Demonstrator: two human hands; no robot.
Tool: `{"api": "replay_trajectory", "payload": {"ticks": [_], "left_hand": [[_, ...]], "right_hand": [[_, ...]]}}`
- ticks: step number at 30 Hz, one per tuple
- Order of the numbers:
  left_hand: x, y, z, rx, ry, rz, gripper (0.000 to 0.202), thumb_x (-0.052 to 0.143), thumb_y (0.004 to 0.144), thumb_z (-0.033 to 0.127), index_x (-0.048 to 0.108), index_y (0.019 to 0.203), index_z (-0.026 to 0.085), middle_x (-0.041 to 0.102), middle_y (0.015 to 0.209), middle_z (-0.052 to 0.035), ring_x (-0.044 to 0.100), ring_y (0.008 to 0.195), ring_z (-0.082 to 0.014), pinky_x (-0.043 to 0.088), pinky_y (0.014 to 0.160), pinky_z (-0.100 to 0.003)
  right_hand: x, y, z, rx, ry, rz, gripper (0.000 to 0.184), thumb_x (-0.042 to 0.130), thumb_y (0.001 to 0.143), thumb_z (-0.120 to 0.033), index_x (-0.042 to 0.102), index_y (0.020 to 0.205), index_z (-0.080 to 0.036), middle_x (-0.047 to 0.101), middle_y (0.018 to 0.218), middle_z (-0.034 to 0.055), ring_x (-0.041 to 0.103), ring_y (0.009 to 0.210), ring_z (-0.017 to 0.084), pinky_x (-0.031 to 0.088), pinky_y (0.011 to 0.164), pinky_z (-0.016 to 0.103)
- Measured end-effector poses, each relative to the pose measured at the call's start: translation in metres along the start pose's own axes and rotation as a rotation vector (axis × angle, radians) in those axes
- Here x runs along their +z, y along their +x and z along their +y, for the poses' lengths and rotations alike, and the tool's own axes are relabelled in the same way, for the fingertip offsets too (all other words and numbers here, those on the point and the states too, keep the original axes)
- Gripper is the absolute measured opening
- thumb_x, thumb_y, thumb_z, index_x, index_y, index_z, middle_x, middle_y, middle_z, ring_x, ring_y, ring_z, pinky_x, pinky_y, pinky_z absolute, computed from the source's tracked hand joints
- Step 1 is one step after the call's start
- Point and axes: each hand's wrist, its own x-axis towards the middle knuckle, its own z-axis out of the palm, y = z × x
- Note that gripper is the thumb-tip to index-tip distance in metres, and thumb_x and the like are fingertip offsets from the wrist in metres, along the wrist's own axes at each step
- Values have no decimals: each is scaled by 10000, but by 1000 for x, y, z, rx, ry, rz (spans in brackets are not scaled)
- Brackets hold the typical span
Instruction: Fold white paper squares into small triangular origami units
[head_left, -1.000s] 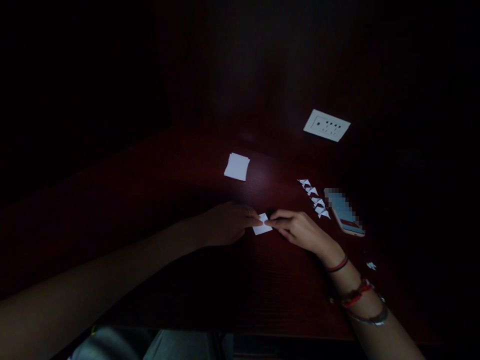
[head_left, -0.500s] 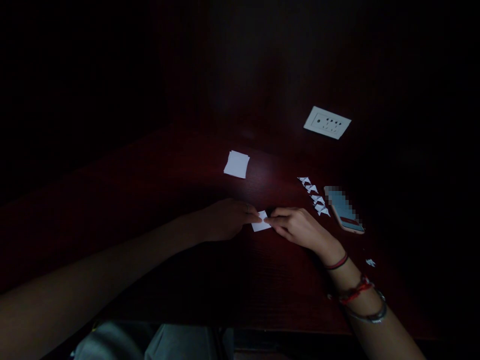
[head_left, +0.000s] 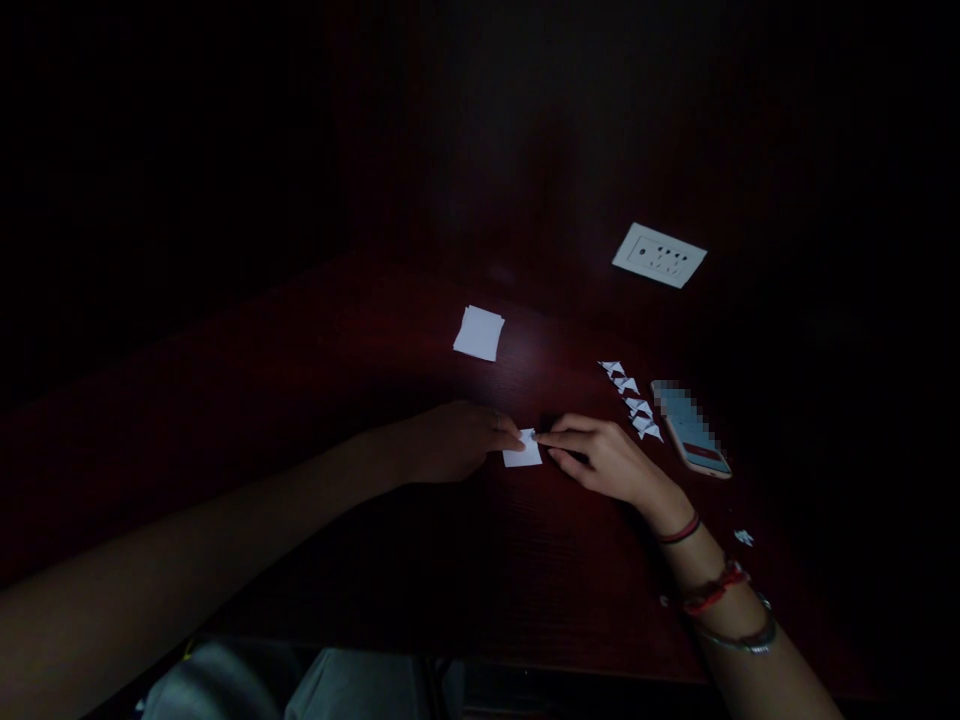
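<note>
A small white square of paper (head_left: 523,458) lies on the dark red table in front of me, its upper edge partly raised or folded. My left hand (head_left: 469,440) holds it from the left, thumb and fingers closed on its upper left part. From the right, my right hand (head_left: 600,455) reaches the upper right corner, the index fingertip on the small fold there and the thumb lower, just off the paper. Dim light and the fingers hide the fold's exact shape.
A stack of white paper squares (head_left: 479,334) lies farther back. Right of my hands are a row of folded paper pieces (head_left: 639,408), a phone (head_left: 691,430) and small white scraps (head_left: 743,537). A socket panel (head_left: 660,255) sits behind. The table's front edge (head_left: 525,664) is near my lap.
My right fingertips have drawn back slightly to the paper's upper right corner, where a small fold shows. My left hand stays on the paper. The whole view has shifted a little.
</note>
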Motion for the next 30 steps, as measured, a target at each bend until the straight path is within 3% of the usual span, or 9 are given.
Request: {"api": "replay_trajectory", "payload": {"ticks": [5,20,30], "left_hand": [[-1,1,-1,1,-26,-6,484,398,729,24,457,1155,247,460,1213,22,416,1095,-129,312,919,-275],[2,-2,-7,54,0,17,434,423,774,100,431,1180,252,462,1205,8,415,1092,-148,296,921,-282],[3,-2,-4,63,9,38,428,435,763,87,443,1163,241,480,1186,8,424,1089,-152,306,910,-277]], "right_hand": [[3,1,-1,-12,-17,-40,318,416,804,-186,554,1087,-229,550,981,33,548,825,137,431,763,268],[5,2,4,-61,82,39,304,457,788,-173,567,1069,-216,536,910,40,529,774,124,435,714,257],[6,3,3,-65,25,-36,340,431,793,-137,550,1092,-248,546,859,23,517,737,109,390,672,233]]}}
